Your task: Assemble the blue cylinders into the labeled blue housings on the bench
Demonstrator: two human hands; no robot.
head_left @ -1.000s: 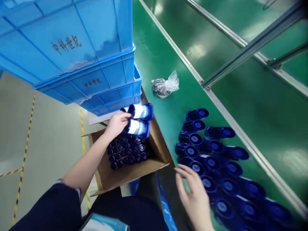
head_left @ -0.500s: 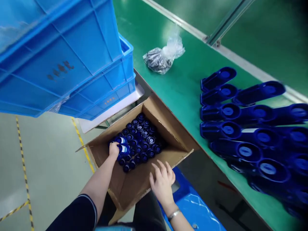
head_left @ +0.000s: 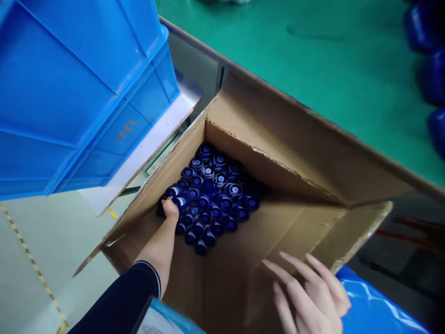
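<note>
A cardboard box [head_left: 278, 162] with raised flaps holds several dark blue round-ended parts [head_left: 215, 211], standing close together in its far corner. Deep in the box, at the left of the cluster, my left hand [head_left: 170, 207] is closed on blue parts [head_left: 180, 200] with pale labels. My fingers hide where they touch. My right hand [head_left: 308, 294] hangs over the near right side of the box, fingers spread, holding nothing.
Stacked blue crates [head_left: 79, 97] stand on a white surface [head_left: 153, 132] at the left. A green table [head_left: 313, 60] borders the box, with more blue parts [head_left: 429, 69] at its right. Blue plastic [head_left: 371, 301] lies at the lower right.
The view has moved closer to the box, which now looks larger. My left hand is lower in the box, still on the blue parts. My right hand remains open, nearer the camera.
</note>
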